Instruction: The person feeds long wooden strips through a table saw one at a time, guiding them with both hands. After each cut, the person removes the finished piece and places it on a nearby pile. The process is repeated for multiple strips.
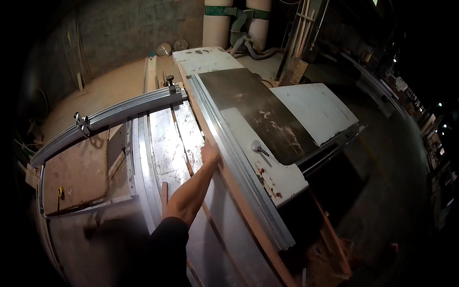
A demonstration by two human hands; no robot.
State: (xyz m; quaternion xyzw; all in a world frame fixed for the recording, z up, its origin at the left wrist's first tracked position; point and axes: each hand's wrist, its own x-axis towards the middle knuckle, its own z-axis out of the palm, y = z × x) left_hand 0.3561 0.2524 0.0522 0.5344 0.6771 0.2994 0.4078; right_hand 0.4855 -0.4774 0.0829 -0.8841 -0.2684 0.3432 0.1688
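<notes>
My left hand [210, 152] reaches forward from a dark sleeve, its fingers closed against a long reddish wooden board [246, 220]. The board lies lengthwise on the machine's metal sliding table [167, 138], alongside a long aluminium rail [253, 201]. Beyond that rail are a dark worn steel top [258, 110] and a white panel with a lever knob [257, 148]. A short wooden strip [165, 193] shows left of my forearm. My right hand is not in view.
An aluminium crosscut fence [105, 115] with stops crosses the left side, above a brown panel [76, 177] holding a yellow tape measure [60, 193]. Behind are a dust collector [244, 28], a wall and a post with timber. A white side table [315, 110] sits right.
</notes>
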